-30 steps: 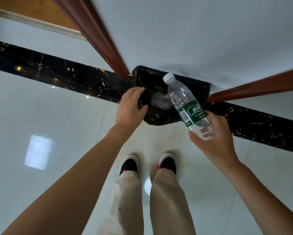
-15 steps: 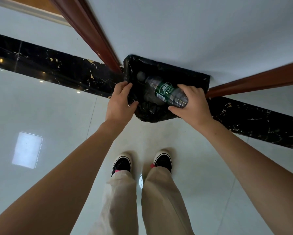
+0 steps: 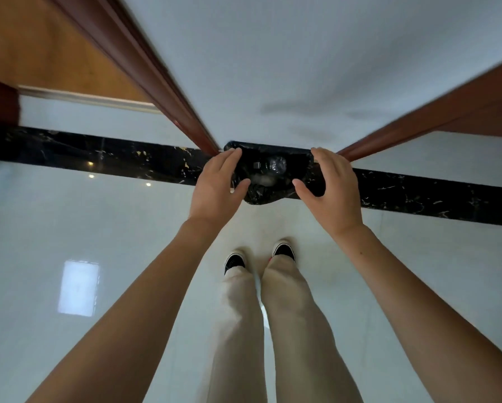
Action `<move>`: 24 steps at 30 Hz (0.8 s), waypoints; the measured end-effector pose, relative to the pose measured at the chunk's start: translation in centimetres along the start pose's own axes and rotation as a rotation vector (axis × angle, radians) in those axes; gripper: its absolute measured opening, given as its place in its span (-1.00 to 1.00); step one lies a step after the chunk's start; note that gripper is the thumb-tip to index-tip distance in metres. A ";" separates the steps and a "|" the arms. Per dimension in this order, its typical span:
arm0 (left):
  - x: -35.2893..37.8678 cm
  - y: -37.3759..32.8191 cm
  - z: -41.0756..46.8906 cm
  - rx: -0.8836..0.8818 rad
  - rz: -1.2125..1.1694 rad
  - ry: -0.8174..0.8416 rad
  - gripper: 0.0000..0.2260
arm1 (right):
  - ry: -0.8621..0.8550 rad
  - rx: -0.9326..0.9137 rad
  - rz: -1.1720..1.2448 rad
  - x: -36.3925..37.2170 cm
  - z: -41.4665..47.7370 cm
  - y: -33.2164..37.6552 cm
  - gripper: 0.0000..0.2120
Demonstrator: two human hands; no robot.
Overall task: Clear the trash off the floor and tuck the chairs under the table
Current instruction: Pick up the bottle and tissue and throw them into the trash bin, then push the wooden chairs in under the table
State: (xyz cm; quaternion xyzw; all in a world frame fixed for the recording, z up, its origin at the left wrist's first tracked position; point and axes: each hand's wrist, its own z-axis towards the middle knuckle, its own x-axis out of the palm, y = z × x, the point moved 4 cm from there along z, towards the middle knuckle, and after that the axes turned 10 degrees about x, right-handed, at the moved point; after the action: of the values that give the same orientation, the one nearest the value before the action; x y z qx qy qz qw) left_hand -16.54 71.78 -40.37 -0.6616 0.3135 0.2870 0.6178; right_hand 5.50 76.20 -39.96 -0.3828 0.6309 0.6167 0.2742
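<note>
Wood of a warm orange tone shows at the far left top, and beside it a dark red-brown wooden frame (image 3: 145,74) runs down toward the middle. Below it a black marble strip (image 3: 98,158) with gold veins crosses the pale glossy floor (image 3: 69,228) from left to right.

At the middle stands the trash bin, lined with a black plastic bag (image 3: 261,196), against the white wall where the two wooden frames meet. The left hand (image 3: 217,187) is on the left rim of the bag; its fingers (image 3: 229,161) lie over the rim edge and the thumb presses from the near side, so it holds the bag plastic in a narrow grip. Inside the bag lies a clear plastic bottle (image 3: 274,164), seen from above, with its crumpled transparent body near the far side of the opening. Something pale and soft is under it, but it is too blurred to name.

The right hand (image 3: 334,193) is at the right rim of the bag. Its fingers (image 3: 328,161) are curved and spread, the thumb points toward the opening; I cannot tell if it really grips the plastic or only touches it.

Nearer the camera, two black shoes with white toe caps (image 3: 235,260) stand on the floor just near the bin, under beige trousers (image 3: 244,330). A second red-brown frame (image 3: 435,117) rises to the right.
</note>
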 end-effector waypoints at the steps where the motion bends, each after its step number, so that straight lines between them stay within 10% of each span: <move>1: -2.8 -2.6 -0.6 0.033 0.011 0.002 -0.50 | -0.020 -0.001 -0.011 -2.8 -1.0 2.2 -0.48; 11: -23.4 -20.7 -10.5 0.396 0.236 -0.063 -0.53 | -0.177 -0.005 -0.107 -23.0 -13.1 17.9 -0.47; 24: -24.7 -31.5 -15.0 0.729 0.186 0.182 -0.49 | -0.324 0.287 -0.095 -31.9 -25.9 16.6 -0.45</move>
State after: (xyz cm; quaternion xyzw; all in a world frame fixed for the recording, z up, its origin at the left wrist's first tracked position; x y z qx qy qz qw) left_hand -8.23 59.61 -0.25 -0.3901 0.5072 0.1518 0.7533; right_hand 12.90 54.33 -2.14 -0.2650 0.6413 0.5602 0.4524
